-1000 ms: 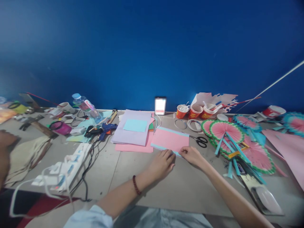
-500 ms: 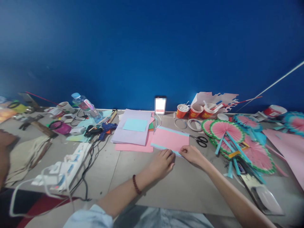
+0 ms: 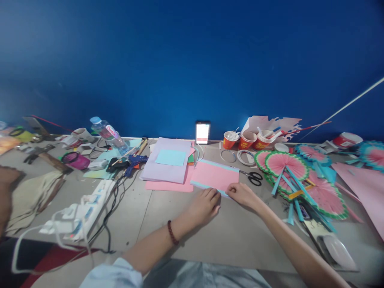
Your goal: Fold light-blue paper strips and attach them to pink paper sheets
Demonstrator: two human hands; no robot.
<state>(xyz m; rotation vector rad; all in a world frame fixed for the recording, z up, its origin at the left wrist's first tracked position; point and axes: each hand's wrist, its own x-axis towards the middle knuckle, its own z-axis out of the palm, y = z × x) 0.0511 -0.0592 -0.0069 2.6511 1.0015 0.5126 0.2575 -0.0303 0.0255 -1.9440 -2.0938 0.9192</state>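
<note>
A pink sheet of paper (image 3: 215, 174) with light-blue strips along its far and near edges lies flat on the table in front of me. My left hand (image 3: 207, 205) rests at the middle of its near edge, fingers bent and pressed together on the blue border. At the near right corner, my right hand (image 3: 242, 194) pinches that same edge between thumb and curled fingers. The fingertips of both hands are partly hidden. Black-handled scissors (image 3: 255, 178) lie just beyond my right hand, their blades close to the sheet's right side.
Lilac and pink sheets (image 3: 147, 172) are stacked left of the work. Pleated paper fans (image 3: 288, 166) and a computer mouse (image 3: 339, 252) lie right. Red cups (image 3: 231, 140) stand behind. On the left are a glue gun (image 3: 132, 164), a power strip (image 3: 93, 208) and another person's hand (image 3: 9, 176).
Both my hands stay at the paper's near edge, the right shifting only very slightly. The other person's hand at far left has moved a little.
</note>
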